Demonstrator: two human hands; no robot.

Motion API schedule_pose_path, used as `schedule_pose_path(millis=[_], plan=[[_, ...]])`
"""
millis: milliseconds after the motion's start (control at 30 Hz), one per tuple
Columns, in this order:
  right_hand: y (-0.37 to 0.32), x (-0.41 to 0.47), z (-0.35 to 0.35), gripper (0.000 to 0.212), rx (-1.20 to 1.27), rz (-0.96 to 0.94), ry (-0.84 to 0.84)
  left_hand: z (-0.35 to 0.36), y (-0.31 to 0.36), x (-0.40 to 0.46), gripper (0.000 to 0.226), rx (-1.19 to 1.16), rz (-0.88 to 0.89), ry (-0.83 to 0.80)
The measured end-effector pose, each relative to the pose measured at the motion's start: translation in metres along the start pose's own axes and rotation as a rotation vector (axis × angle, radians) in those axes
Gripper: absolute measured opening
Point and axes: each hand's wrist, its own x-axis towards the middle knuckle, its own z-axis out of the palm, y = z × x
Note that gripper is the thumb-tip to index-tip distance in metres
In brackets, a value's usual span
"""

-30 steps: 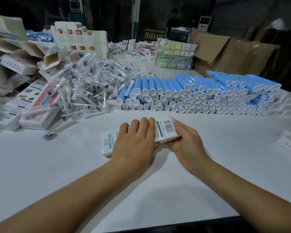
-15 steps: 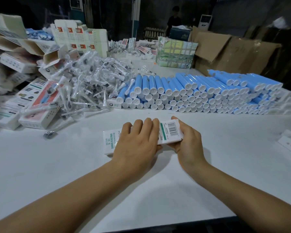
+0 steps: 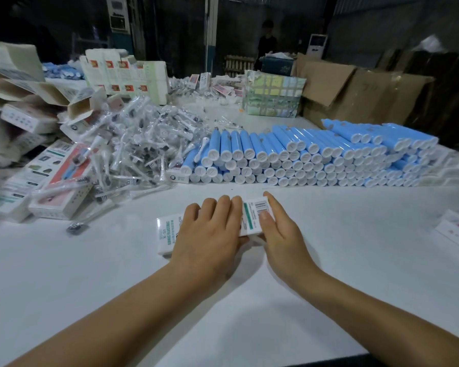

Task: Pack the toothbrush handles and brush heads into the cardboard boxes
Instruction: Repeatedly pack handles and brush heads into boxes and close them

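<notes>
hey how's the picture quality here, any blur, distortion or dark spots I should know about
Head view: wide-angle bending curves the table edges; the background is dim; box piles at far left are smeared; the box under the left hand and right hand is sharp, with soft shadows beneath the forearms.

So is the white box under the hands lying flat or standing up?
Lying flat: the white box rests broad side down on the table, left hand pressing on top.
</notes>
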Motion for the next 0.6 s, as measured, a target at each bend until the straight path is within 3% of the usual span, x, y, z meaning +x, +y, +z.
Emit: schedule_pose_path(millis=[167,267,367,467,600], plan=[[-0.0006,0.0032,-0.0031,0.05,0.049,0.054,0.001,0.0013,-0.0045,0.0017,0.064,0.021,-0.014,0.0],[-0.0005,0.0017,-0.0026,0.03,0.036,0.043,0.036,0.0,-0.0078,0.0038,0.064,0.033,-0.046,0.001],[-0.0037,-0.002,-0.0013,0.026,-0.069,-0.052,0.057,-0.0003,-0.0065,0.0024,0.061,0.026,-0.047,0.009],[-0.006,-0.0041,-0.0027,0.042,-0.257,-0.194,0.055,-0.0005,-0.0052,0.0014,0.059,0.022,-0.052,-0.014],[-0.0003,-0.0021,-0.007,0.039,-0.365,-0.229,0.039,0.0012,-0.0072,-0.0006,0.061,0.028,-0.022,-0.033]])
